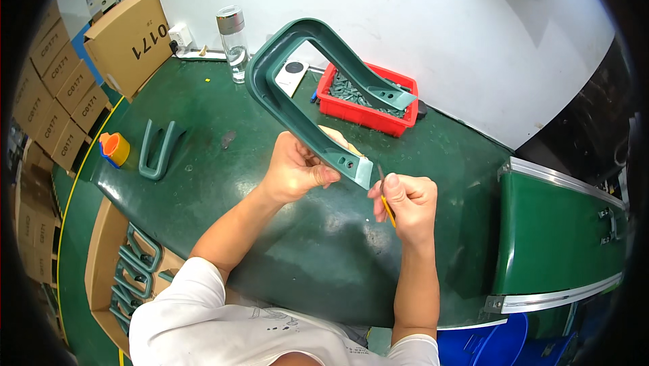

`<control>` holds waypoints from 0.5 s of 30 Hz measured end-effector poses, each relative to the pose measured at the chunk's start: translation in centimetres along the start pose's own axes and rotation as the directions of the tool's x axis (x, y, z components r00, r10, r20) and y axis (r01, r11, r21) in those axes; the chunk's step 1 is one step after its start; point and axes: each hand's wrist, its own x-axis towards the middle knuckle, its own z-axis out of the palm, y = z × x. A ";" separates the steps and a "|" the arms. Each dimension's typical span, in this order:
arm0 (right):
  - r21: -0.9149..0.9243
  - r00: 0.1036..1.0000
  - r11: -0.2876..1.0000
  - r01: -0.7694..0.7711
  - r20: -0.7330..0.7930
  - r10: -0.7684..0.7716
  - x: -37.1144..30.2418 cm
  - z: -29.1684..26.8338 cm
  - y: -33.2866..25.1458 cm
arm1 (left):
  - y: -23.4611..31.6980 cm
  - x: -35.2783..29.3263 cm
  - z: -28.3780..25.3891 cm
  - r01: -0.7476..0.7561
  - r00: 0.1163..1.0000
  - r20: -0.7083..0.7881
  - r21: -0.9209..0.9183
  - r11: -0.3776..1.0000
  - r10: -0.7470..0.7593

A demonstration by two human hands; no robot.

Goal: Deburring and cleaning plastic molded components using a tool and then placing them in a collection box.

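A large dark green U-shaped plastic piece (pixel 265 68), like a chair armrest, is raised above the green table. My left hand (pixel 294 171) is closed around its near arm, close to the end with small holes and a pale tab. The piece's other end reaches over the red bin. In my right hand (pixel 414 205) is a small knife with a yellow handle (pixel 389 210). Its thin dark blade points up beside the pale tab; whether they touch I cannot tell. Part of the handle is hidden by my fingers.
Small green pieces fill the red bin (pixel 364 118) by the wall. A transparent bottle (pixel 234 44), a similar U-shaped piece (pixel 157 156) and an orange tape roll (pixel 117 149) stand or lie leftward. An open carton (pixel 99 264) holds several green pieces. A green conveyor (pixel 551 237) stands right.
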 end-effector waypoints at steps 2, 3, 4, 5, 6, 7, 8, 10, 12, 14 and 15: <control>0.015 1.000 1.000 -0.006 0.026 0.005 0.1 0.3 0.0 | 0.0 0.0 -0.1 0.002 1.000 0.008 0.006 1.000 -0.002; 0.004 0.998 1.000 -0.010 0.058 0.010 0.1 0.3 -0.1 | -0.2 0.0 -0.3 -0.009 1.000 0.003 0.007 1.000 0.009; -0.007 0.996 1.000 -0.013 0.091 0.014 0.1 0.2 -0.1 | -0.7 -0.1 -0.5 -0.020 1.000 -0.001 0.008 1.000 0.020; -0.018 0.994 1.000 -0.014 0.112 0.015 0.2 0.1 -0.2 | -0.8 -0.1 -0.6 -0.015 1.000 -0.002 0.004 1.000 0.015; -0.029 0.991 0.999 -0.013 0.133 0.017 0.2 0.1 -0.2 | -0.8 -0.1 -0.8 -0.009 1.000 -0.002 0.001 1.000 0.009; -0.040 0.988 0.999 -0.013 0.154 0.019 0.2 0.0 -0.2 | -0.7 -0.1 -0.9 0.016 1.000 0.000 -0.004 1.000 -0.016; -0.041 0.988 0.999 -0.018 0.151 0.024 0.1 0.0 -0.2 | -0.5 -0.1 -0.9 0.041 0.999 0.002 -0.010 0.999 -0.041; -0.044 0.989 0.999 -0.027 0.146 0.034 0.0 0.1 -0.3 | -0.1 0.0 -0.4 0.047 0.998 -0.030 -0.018 0.999 -0.047; -0.182 0.945 0.960 0.215 0.286 -0.158 0.2 0.8 0.3 | -0.1 0.0 -0.5 0.035 0.996 -0.080 -0.016 0.999 -0.036; -0.240 0.901 0.930 0.279 0.400 -0.167 0.1 2.4 0.4 | -0.6 0.4 -1.1 0.008 0.990 -0.138 -0.010 1.000 -0.010; -0.249 0.916 0.931 0.269 0.366 -0.166 0.2 2.4 0.1 | -0.5 0.4 -1.1 -0.006 0.985 -0.171 0.005 1.000 0.006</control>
